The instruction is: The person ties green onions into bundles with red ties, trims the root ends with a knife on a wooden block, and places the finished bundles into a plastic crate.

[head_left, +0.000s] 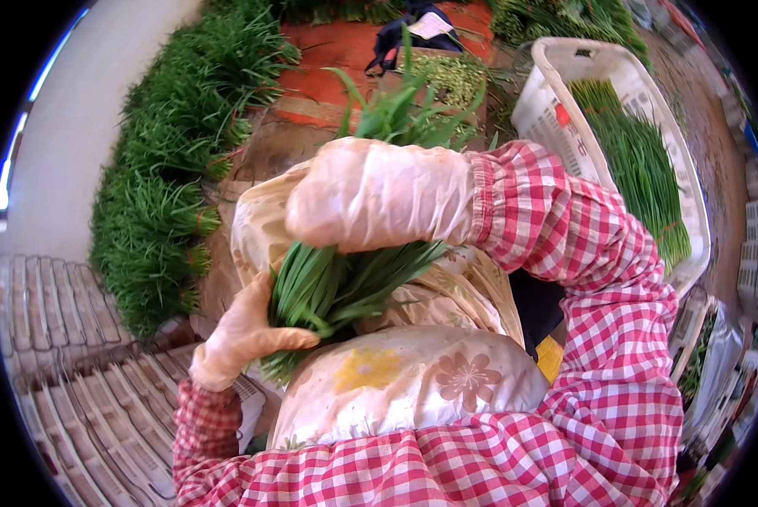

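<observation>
My left hand (242, 334), in a pale glove, is wrapped round a bunch of long flat green garlic chives (328, 291) above my lap. Its thumb lies across the near side of the leaves. My right hand (336, 198), covered by a whitish translucent glove, is bent over the far side of the same bunch. Only its back shows; the fingers are hidden, so their grip cannot be made out. More green leaves (404, 110) stick out beyond my right wrist. A stained cream apron (404, 380) with flower prints covers my lap under the bunch.
Tied green bundles (167, 194) line the left wall. A white plastic crate (556, 68) with bundled chives (637, 169) stands on the right. Ahead lie a red-orange mat (328, 59) and a pile of short green pieces (446, 76). Pale slatted crates (100, 422) are at lower left.
</observation>
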A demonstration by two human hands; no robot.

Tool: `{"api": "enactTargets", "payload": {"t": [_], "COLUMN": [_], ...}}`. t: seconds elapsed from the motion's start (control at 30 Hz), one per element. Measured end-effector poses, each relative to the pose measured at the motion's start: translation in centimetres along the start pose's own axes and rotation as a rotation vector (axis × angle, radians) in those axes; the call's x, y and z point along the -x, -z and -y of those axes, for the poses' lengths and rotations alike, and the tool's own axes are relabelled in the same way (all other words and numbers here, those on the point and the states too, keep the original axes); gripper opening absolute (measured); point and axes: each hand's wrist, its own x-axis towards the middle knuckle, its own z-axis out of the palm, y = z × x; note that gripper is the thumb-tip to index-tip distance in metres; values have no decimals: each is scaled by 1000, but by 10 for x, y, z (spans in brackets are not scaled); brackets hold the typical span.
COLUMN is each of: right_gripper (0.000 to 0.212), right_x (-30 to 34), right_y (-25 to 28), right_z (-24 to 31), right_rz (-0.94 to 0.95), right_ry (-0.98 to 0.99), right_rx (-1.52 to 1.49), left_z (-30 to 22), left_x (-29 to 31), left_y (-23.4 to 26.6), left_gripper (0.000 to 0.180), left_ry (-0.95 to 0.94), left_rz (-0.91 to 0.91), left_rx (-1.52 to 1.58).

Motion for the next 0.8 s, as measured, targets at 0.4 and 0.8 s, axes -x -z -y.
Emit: {"api": "enactTargets", "payload": {"t": [0.4, 0.8], "right_gripper": [25, 56], "right_x": [82, 122], "right_y": [77, -118], "right_z": [0, 68], "right_rz": [-421, 151], "right_ry": [-1012, -928], "right_rx": [219, -529], "left_z": [25, 58], "left_x": [-16, 2], "left_y": [-9, -15], "left_gripper": [47, 42], "left_ry": [217, 211], "left_rz": [-210, -424], "left_rx": [374, 774]}}
